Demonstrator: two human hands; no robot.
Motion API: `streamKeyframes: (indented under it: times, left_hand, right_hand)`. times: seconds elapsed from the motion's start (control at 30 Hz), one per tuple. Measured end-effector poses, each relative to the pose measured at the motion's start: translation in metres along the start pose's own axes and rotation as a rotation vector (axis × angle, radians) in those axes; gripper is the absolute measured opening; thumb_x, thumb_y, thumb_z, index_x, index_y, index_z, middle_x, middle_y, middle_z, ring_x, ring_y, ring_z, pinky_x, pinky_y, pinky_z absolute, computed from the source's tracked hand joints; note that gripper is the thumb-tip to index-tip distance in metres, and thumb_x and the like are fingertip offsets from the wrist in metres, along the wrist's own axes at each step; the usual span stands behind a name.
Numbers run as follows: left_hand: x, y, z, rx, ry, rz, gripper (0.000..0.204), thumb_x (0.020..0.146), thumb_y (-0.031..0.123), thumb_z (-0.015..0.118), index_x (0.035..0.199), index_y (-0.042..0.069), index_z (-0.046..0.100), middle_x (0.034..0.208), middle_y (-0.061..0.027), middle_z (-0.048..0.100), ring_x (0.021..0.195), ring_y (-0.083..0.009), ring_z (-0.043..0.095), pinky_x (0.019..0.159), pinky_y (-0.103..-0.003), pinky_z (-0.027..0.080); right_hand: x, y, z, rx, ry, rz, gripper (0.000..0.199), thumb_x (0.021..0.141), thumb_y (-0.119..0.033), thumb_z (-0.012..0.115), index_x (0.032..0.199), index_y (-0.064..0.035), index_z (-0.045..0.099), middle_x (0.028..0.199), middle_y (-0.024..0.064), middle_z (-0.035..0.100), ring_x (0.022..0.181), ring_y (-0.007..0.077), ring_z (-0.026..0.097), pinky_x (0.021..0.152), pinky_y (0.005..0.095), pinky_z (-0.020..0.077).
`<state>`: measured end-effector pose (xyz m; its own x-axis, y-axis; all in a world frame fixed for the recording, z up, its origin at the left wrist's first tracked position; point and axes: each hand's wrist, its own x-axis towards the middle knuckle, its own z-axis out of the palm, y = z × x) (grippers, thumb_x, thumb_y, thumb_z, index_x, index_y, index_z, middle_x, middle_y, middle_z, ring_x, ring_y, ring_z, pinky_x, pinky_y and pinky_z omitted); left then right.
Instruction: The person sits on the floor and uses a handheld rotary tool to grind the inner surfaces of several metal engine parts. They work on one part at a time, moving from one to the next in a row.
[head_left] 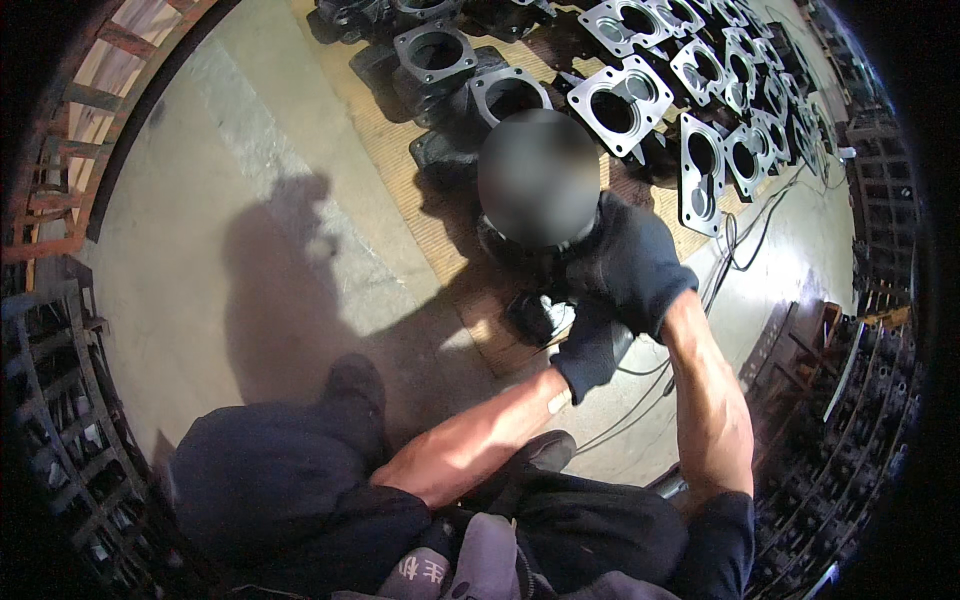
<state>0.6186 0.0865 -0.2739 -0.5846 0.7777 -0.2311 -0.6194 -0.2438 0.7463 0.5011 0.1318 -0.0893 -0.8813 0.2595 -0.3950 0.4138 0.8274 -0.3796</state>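
Observation:
In front of me a dark metal casting (pixel 490 240) stands on the brown ribbed mat, its top covered by a round blurred patch. My right hand (pixel 635 262), in a black glove, is curled against the casting's right side. Just below it is my left hand (pixel 597 350), also gloved and closed. What either hand grips is hidden by the gloves and dark shadow. Beside the left hand lies a dark rounded object (pixel 530 318) with a white patch; its kind is unclear.
Several castings with machined silver flanges (pixel 620 105) stand in rows beyond. The ribbed mat (pixel 405 215) lies under them on the concrete floor (pixel 190 230). Black cables (pixel 735 240) trail on the right. Metal cages flank both sides, including a rack of dark parts (pixel 850 450).

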Motion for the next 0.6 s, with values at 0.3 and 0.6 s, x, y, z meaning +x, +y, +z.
streamKeyframes:
  times: [0.3, 0.6]
  left_hand:
    - [-0.009, -0.021, 0.044, -0.720, -0.020, -0.012, 0.035, 0.107, 0.017, 0.038, 0.141, 0.007, 0.040, 0.129, -0.0036, 0.049, 0.118, -0.0081, 0.045, 0.105, -0.025, 0.037]
    - [0.035, -0.029, 0.012, -0.486, 0.054, -0.100, 0.027, 0.105, 0.015, 0.042, 0.130, 0.009, 0.048, 0.117, -0.0026, 0.051, 0.113, -0.0083, 0.046, 0.101, -0.024, 0.039]
  right_hand:
    - [-0.032, 0.011, 0.000, -0.064, -0.061, 0.077, 0.048, 0.068, -0.033, 0.076, 0.104, -0.0052, 0.062, 0.092, 0.0237, 0.070, 0.090, 0.0416, 0.068, 0.080, 0.0444, 0.0550]
    - [0.015, 0.014, -0.007, -0.078, 0.037, -0.036, 0.041, 0.065, -0.027, 0.076, 0.097, -0.0021, 0.067, 0.088, 0.0237, 0.069, 0.085, 0.0418, 0.066, 0.076, 0.0436, 0.0542]
